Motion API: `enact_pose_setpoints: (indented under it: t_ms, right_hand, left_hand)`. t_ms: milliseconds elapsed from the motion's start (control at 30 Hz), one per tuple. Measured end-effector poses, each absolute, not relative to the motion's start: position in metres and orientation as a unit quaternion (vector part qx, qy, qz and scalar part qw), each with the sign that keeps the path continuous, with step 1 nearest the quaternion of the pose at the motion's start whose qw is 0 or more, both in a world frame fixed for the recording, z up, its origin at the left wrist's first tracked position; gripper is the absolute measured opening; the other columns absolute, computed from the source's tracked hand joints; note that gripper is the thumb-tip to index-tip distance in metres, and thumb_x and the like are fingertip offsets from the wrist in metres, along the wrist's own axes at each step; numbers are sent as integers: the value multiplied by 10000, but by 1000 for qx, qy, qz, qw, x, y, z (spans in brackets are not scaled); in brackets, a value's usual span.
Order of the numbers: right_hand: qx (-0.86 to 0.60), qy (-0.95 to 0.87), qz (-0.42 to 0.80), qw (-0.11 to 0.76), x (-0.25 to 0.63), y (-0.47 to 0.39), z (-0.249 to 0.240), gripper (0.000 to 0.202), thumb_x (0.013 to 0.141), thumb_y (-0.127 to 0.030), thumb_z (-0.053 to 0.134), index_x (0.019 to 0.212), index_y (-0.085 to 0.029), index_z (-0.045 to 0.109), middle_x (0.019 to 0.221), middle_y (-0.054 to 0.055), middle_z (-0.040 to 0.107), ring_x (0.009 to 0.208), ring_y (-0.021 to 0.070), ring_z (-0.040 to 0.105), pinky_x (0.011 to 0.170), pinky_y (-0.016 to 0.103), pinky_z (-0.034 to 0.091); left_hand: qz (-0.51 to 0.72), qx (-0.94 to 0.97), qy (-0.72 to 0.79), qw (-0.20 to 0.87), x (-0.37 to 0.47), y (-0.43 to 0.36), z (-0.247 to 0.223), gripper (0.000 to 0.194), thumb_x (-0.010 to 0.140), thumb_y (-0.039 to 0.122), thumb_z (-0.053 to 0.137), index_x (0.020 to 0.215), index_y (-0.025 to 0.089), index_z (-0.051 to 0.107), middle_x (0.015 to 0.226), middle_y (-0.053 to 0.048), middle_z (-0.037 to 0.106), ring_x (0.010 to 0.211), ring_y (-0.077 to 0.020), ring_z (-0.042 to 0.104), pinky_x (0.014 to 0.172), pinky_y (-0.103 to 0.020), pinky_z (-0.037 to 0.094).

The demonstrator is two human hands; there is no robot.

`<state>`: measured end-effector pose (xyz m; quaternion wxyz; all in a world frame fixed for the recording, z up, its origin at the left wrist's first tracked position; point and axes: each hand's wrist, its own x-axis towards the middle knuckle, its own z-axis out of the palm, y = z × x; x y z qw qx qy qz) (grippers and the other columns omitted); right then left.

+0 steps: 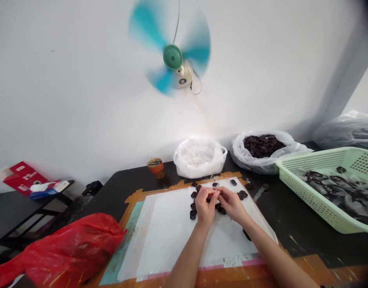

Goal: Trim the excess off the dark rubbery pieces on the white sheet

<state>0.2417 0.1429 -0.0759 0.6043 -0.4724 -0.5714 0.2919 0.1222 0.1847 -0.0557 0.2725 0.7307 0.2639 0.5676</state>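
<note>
Both hands meet over a white sheet (168,228) taped to the black table. My left hand (205,206) has its fingers pinched together, and its fingertips touch those of my right hand (231,203), also pinched. Whatever lies between the fingertips is too small to make out. Around and beneath the hands are several small dark pieces, such as one left of my left hand (193,215) and a pair right of my right hand (242,195). A longer dark object (246,235) lies partly hidden by the right forearm.
Behind stand an amber jar (156,168), a white bag of pale material (198,170) and a bag of dark pieces (263,146). A green basket (309,194) is at right, a red bag (72,244) at left. A fan (172,57) spins on the wall.
</note>
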Motion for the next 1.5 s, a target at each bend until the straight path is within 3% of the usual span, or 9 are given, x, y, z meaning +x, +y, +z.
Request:
enact_pose_setpoints:
  t_ms: [200,333,467,600,733,867,1033,1200,1500]
  right_hand:
    - [-407,-514,411,633,249,139,-63,473,846,-406,608,1262,-210,494,751,8,576,549,117,511,530,254,439]
    - [-382,-550,436,601,253,136,-59,412,867,-371,582,1245,-214,531,745,3,554,565,110,504,559,259,424]
    - [-398,-572,399,596,254,135,-62,462,905,-347,515,1345,-232,434,631,-40,428,519,104,438,487,229,351]
    - [-410,-575,380,598,251,136,-64,427,910,-375,496,1312,-236,452,634,-38,393,519,108,405,478,229,333]
    - [-413,-551,398,606,247,138,-67,328,891,-423,528,1144,-214,539,717,1,488,550,114,427,496,238,359]
    - [-431,-540,366,624,246,141,-71,280,883,-439,545,1026,-199,530,758,21,529,588,124,451,519,242,369]
    - [-460,-551,310,624,247,139,-70,270,903,-415,513,1073,-206,493,641,-25,442,551,125,413,512,242,332]
    - [-469,-562,278,622,244,136,-65,242,917,-336,474,1125,-213,458,668,-18,461,579,136,429,552,258,359]
    - [-495,-582,249,595,244,135,-65,251,875,-254,494,1121,-207,509,721,13,582,629,160,531,588,269,419]
  left_hand:
    - [516,647,283,485,123,193,-54,205,808,348,625,778,145,641,792,-56,648,739,-161,612,676,-258,498]
    - [517,597,310,529,122,199,-56,226,758,357,678,746,132,675,733,-45,664,700,-150,605,677,-250,487]
    - [510,580,301,559,123,200,-57,216,723,341,712,738,127,686,741,-50,673,701,-150,607,674,-253,488]
    - [519,585,304,544,123,199,-59,217,734,339,702,755,123,688,750,-60,676,705,-157,611,669,-262,494]
    - [516,607,315,516,123,197,-58,223,768,347,670,745,125,677,709,-48,660,667,-146,589,640,-251,476]
    - [506,627,300,510,125,193,-55,213,781,342,653,735,134,660,725,-42,646,689,-152,590,654,-254,477]
    - [501,632,288,516,125,188,-50,189,775,315,661,718,138,635,746,-48,646,729,-160,606,691,-266,493]
    - [481,626,291,540,120,191,-48,169,779,278,653,797,156,537,777,-39,629,719,-154,623,687,-273,511]
    - [477,736,323,355,121,187,-56,117,813,158,532,873,201,442,795,-10,574,689,-135,590,666,-252,468]
